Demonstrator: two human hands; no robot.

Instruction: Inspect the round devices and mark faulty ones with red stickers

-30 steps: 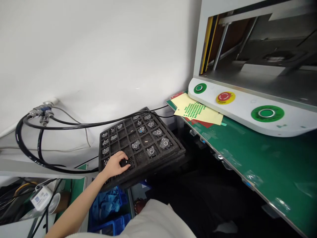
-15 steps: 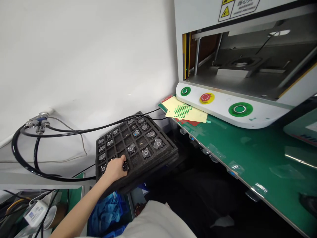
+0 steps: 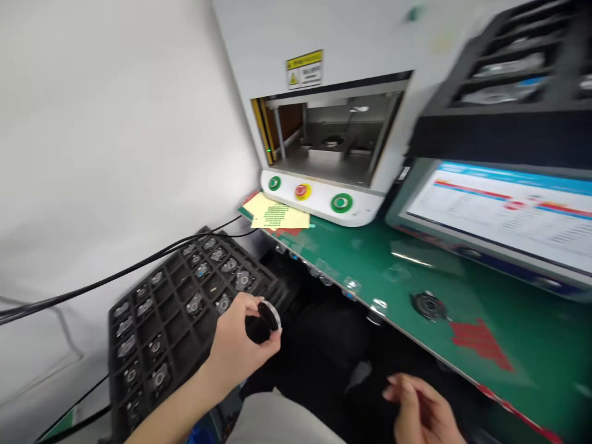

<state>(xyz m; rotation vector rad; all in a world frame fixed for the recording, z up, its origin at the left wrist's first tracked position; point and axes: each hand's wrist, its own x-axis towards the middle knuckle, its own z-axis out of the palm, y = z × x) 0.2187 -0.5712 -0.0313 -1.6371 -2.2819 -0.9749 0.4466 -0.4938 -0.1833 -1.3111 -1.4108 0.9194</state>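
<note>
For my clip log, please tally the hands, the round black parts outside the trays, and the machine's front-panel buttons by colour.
Left hand and right hand: 2
Held round black part and benchtop round black part: 2
Green push buttons: 2
Red stop button: 1
Total: 7

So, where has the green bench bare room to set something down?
Bare green bench: right of the red tape, below the monitor; before the white button panel, right of the yellow sheet. Crowded: left corner, under that sheet; front edge, dotted with clear plastic; middle, where a round black part lies.
</note>
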